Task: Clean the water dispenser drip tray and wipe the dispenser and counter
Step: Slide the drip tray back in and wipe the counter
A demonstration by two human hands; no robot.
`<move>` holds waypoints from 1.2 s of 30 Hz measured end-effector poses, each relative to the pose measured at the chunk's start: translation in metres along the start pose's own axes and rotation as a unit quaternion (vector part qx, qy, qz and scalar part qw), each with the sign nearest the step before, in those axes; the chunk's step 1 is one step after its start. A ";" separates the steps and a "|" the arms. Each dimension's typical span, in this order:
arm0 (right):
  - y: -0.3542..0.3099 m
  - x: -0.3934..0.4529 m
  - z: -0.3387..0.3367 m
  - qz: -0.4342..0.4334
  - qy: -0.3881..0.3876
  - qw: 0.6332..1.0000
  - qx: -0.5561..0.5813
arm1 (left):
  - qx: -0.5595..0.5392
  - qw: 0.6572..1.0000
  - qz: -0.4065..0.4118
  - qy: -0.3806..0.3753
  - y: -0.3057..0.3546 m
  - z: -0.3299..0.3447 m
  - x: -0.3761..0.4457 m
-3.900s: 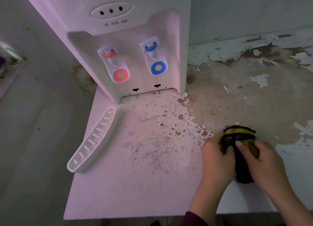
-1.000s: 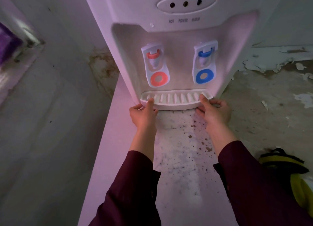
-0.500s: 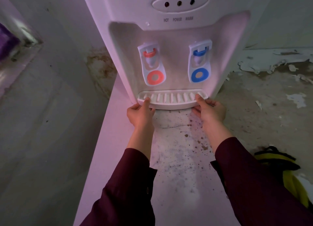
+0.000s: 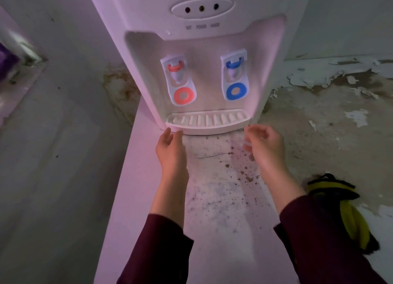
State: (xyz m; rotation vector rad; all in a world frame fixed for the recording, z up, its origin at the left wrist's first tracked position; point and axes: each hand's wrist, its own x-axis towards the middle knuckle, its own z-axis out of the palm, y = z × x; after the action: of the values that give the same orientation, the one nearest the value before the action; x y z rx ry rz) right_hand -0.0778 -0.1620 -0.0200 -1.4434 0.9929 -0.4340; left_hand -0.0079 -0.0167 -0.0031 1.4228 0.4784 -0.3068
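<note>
The white water dispenser (image 4: pixel 200 39) stands at the back of the counter (image 4: pixel 212 198), with a red tap on the left and a blue tap on the right. Its slotted white drip tray (image 4: pixel 207 122) sits seated in the base under the taps. My left hand (image 4: pixel 171 149) hovers just below the tray's left end, fingers apart and empty. My right hand (image 4: pixel 265 147) is a little back from the tray's right end, fingers loosely curled, holding nothing. A black and yellow cloth (image 4: pixel 340 207) lies on the counter to the right.
The counter top in front of the dispenser is speckled with brown spots and grime. To the right the surface (image 4: pixel 329 113) is bare and rough with peeling white paint. The counter's left edge drops off to a grey floor (image 4: pixel 53 156).
The tray went from lying loose on the counter to seated under the taps. Both hands, which gripped its ends half a second ago, have let go and drawn back slightly.
</note>
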 end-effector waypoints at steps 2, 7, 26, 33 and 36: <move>0.002 -0.026 -0.024 -0.083 -0.006 0.994 -0.070 | 0.037 0.998 0.036 -0.024 -0.006 0.000 -0.029; 0.029 -0.092 -0.074 -0.238 -0.033 0.950 -0.197 | 0.092 0.985 0.110 -0.099 -0.045 0.013 -0.087; 0.048 -0.104 -0.190 -0.016 -0.096 0.991 -0.091 | 0.181 0.937 -0.046 -0.296 -0.125 0.051 -0.203; 0.029 -0.127 -0.185 0.024 -0.194 0.981 0.016 | 0.084 0.952 -0.081 -0.284 -0.101 0.026 -0.208; 0.026 -0.134 -0.178 0.048 -0.178 0.982 0.039 | 0.036 0.963 -0.103 -0.245 -0.093 0.011 -0.209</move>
State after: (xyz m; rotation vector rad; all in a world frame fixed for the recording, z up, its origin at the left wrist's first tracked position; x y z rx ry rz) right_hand -0.2974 -0.1634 0.0240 -1.3390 0.7437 -0.1340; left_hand -0.2322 -0.0566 0.0198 1.3084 0.2065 -0.8289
